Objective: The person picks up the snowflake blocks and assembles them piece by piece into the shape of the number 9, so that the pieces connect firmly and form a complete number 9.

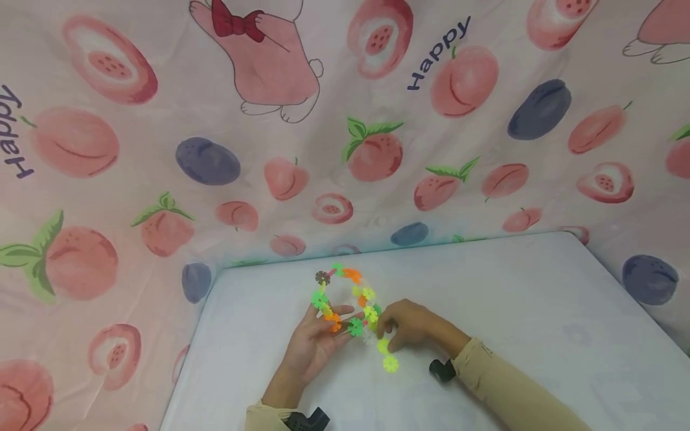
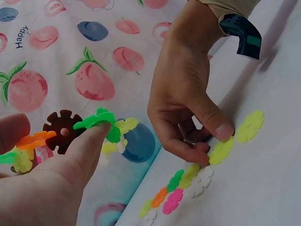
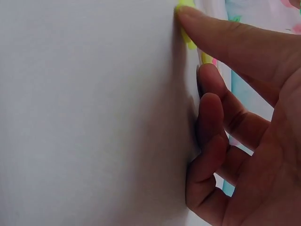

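Note:
My left hand [image 1: 311, 352] holds a chain of interlocking plastic flower discs [image 1: 320, 299] above the table, in green, orange, yellow and brown. In the left wrist view a brown disc [image 2: 62, 132] and a green disc [image 2: 113, 132] of that chain show by the fingers. Down at the tabletop, my right hand [image 1: 406, 323] has its thumb and a bent fingertip at opposite edges of a yellow flower disc [image 2: 221, 151]. Its other fingers curl against the table. Only part of this disc shows past the thumb in the right wrist view.
Another yellow disc [image 2: 250, 126] lies nearer the person on the white table [image 1: 485, 287]. A row of loose discs, including a white disc [image 2: 202, 182] and a pink disc [image 2: 173, 201], lies beyond the right hand. A fruit-printed cloth [image 1: 291, 197] hangs behind.

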Motion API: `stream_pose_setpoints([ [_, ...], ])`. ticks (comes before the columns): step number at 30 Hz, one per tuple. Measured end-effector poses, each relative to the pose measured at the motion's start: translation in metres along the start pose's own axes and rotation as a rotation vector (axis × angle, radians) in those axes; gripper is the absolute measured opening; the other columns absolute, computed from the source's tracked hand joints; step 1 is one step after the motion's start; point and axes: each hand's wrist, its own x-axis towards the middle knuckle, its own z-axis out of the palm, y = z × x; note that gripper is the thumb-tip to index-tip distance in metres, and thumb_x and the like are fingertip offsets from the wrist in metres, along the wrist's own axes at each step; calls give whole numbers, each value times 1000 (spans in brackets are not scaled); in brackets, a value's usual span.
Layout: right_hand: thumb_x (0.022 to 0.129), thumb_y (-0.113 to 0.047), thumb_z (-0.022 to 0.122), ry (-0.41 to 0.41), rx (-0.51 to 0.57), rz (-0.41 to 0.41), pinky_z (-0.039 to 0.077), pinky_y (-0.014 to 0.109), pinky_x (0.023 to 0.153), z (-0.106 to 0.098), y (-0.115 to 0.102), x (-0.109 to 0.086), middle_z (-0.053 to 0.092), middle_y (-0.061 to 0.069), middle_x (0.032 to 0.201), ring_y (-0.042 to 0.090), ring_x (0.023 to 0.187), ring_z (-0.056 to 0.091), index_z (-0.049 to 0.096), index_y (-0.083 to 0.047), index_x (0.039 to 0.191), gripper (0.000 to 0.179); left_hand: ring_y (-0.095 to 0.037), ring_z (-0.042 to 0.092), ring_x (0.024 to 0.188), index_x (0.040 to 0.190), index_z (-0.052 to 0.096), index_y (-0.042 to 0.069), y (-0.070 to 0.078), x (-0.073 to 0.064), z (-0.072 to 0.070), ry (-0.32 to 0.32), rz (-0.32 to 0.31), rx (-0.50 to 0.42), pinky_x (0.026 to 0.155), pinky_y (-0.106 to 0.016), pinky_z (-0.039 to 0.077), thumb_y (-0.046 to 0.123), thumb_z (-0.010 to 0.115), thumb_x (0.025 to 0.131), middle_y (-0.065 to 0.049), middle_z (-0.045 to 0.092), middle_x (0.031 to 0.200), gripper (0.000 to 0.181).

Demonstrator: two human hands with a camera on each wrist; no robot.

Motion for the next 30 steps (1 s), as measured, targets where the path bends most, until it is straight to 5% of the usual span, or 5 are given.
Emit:
stream_pose_setpoints([
  [5,75,-16,89,0,1,-22,46,27,70,-1,0,0,65,-11,86,6,79,54,77,-27,91,22,-43,41,145,163,4,30,-1,1,-3,-33,11,36,113,-44,43,-2,35,106,-10,53,136,72],
  [11,74,-18,90,1,-20,-6,45,27,70,-1,-3,-1,63,-10,86,7,78,53,74,-27,89,24,-24,54,138,163,5,32,-2,2,-6,-17,23,145,113,-39,44,-1,45,106,-4,58,136,77],
  [18,73,-14,89,20,17,40,46,30,70,0,-2,-2,63,-11,82,10,78,55,66,-24,84,28,-20,57,135,151,29,3,-3,6,-2,38,32,276,109,-32,47,4,55,104,-6,63,135,53],
  [26,79,-13,85,64,68,-29,47,28,68,-3,6,-3,61,-11,78,10,75,54,65,-21,84,21,-21,56,133,133,50,8,-1,6,3,37,27,259,112,-33,45,22,50,109,-7,64,132,28],
  [30,82,-16,83,82,111,-29,48,28,71,-3,8,-4,61,-12,79,11,78,55,67,-21,89,17,-20,55,134,142,49,6,0,6,3,62,29,276,112,-34,45,28,51,108,-7,63,133,40],
])
